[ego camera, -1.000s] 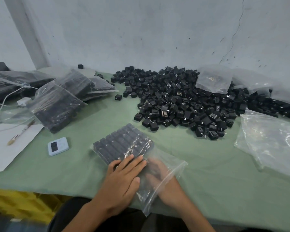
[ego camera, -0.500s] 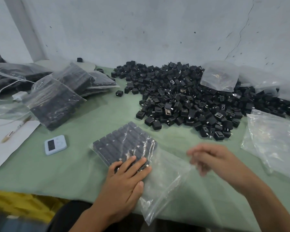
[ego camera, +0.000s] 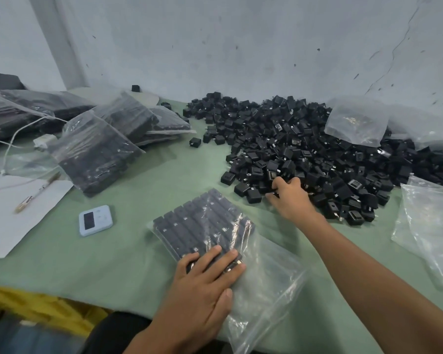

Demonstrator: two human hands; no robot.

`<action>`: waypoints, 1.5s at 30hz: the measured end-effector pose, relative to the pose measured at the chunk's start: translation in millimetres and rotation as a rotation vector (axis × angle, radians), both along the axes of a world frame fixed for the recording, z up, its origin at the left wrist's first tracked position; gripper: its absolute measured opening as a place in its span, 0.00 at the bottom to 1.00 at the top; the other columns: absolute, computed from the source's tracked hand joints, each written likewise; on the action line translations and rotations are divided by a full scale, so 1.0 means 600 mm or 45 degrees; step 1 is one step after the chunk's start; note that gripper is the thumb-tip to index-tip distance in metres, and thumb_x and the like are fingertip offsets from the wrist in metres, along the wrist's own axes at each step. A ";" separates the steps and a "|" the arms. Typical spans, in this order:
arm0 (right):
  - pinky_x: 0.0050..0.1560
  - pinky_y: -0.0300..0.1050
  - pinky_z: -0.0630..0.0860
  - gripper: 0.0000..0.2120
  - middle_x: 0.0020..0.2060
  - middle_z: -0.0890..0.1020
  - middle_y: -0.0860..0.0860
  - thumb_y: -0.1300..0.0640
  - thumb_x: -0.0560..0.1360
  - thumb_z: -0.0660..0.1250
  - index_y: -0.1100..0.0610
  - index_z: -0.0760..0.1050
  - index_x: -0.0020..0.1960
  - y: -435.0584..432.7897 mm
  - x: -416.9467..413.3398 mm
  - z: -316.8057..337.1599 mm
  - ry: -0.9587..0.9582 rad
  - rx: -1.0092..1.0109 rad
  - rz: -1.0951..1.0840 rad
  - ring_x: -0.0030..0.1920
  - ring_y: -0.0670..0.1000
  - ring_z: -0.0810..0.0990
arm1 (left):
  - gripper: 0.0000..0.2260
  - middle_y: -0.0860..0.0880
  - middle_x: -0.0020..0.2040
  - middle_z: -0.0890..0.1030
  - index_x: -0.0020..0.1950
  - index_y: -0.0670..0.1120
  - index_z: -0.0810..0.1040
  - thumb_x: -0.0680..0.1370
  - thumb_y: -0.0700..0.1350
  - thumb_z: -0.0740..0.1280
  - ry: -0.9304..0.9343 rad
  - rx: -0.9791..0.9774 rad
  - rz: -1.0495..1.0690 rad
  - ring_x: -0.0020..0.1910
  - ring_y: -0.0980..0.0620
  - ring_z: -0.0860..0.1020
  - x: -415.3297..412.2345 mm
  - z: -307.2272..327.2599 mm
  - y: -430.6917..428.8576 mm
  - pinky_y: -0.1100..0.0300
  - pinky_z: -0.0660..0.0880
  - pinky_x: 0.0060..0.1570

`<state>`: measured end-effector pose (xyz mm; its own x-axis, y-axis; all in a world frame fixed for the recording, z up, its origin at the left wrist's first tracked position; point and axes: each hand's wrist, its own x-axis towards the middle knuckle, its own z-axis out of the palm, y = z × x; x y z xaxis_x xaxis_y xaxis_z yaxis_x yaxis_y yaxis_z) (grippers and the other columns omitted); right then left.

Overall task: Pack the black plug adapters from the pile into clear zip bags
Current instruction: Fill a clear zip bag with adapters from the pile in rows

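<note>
While flat left hand (ego camera: 202, 284) presses crinkly clear zip bag (ego camera: 266, 274) | right hand (ego camera: 289, 198) grasps boxy black adapters (ego camera: 273, 175)

Soft, even daylight, faint shadows, glare on the clear plastic, wide-angle bending at the edges, bottom corner blurred

1. The left hand (ego camera: 202, 284) and its forearm are bare right up to the frame edge, nails look trimmed short
2. The right hand (ego camera: 289, 198) is the same deal, bare arm all along
3. A bit of black clothing (ego camera: 113, 333) shows at the near edge, can't tell which garment
</note>
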<state>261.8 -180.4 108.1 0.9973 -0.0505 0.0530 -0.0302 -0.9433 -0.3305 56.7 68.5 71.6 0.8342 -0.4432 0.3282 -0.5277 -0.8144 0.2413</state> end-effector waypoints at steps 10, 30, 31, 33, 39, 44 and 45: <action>0.52 0.42 0.82 0.14 0.56 0.80 0.60 0.70 0.78 0.59 0.62 0.80 0.56 -0.050 -0.158 0.066 0.021 1.882 -0.182 0.54 0.53 0.81 | 0.21 0.60 0.76 0.67 0.74 0.59 0.71 0.82 0.52 0.52 0.076 0.033 0.021 0.77 0.57 0.62 -0.005 0.005 0.001 0.52 0.56 0.69; 0.59 0.54 0.80 0.12 0.54 0.85 0.58 0.65 0.80 0.65 0.62 0.78 0.62 0.093 -0.365 -0.017 0.185 1.877 -0.187 0.56 0.58 0.84 | 0.23 0.61 0.77 0.65 0.76 0.60 0.67 0.83 0.53 0.48 0.097 0.058 0.049 0.78 0.61 0.56 -0.004 0.004 -0.001 0.56 0.51 0.72; 0.60 0.57 0.79 0.11 0.54 0.85 0.57 0.64 0.80 0.65 0.61 0.79 0.61 0.100 -0.357 -0.019 0.100 1.738 -0.143 0.56 0.58 0.83 | 0.22 0.61 0.77 0.65 0.76 0.59 0.68 0.83 0.53 0.48 0.093 0.058 0.049 0.78 0.60 0.57 -0.005 0.005 -0.001 0.56 0.51 0.71; 0.62 0.56 0.78 0.10 0.54 0.84 0.52 0.61 0.80 0.66 0.57 0.80 0.60 0.111 -0.345 -0.020 -0.047 1.420 -0.130 0.56 0.53 0.83 | 0.22 0.60 0.77 0.66 0.76 0.59 0.69 0.83 0.52 0.49 0.091 0.059 0.047 0.77 0.59 0.59 -0.006 0.005 -0.001 0.55 0.52 0.71; 0.58 0.44 0.77 0.11 0.50 0.84 0.46 0.60 0.81 0.63 0.51 0.80 0.58 0.140 -0.331 -0.016 -0.171 1.067 -0.045 0.52 0.43 0.82 | 0.22 0.61 0.77 0.65 0.76 0.58 0.69 0.83 0.53 0.49 0.084 0.046 0.048 0.78 0.60 0.57 -0.005 0.005 -0.002 0.56 0.50 0.72; 0.55 0.30 0.73 0.13 0.51 0.82 0.44 0.62 0.81 0.63 0.48 0.75 0.61 0.134 -0.336 -0.018 -0.216 1.112 0.036 0.52 0.37 0.80 | 0.22 0.59 0.76 0.68 0.75 0.57 0.70 0.83 0.52 0.50 0.073 0.049 0.059 0.77 0.58 0.61 -0.008 0.010 -0.006 0.55 0.52 0.71; 0.56 0.33 0.74 0.13 0.51 0.83 0.45 0.63 0.80 0.63 0.50 0.76 0.61 0.134 -0.335 -0.017 -0.219 1.093 0.036 0.52 0.40 0.81 | 0.22 0.60 0.76 0.68 0.75 0.57 0.70 0.83 0.52 0.50 0.078 0.051 0.060 0.77 0.58 0.61 -0.009 0.010 -0.006 0.55 0.52 0.71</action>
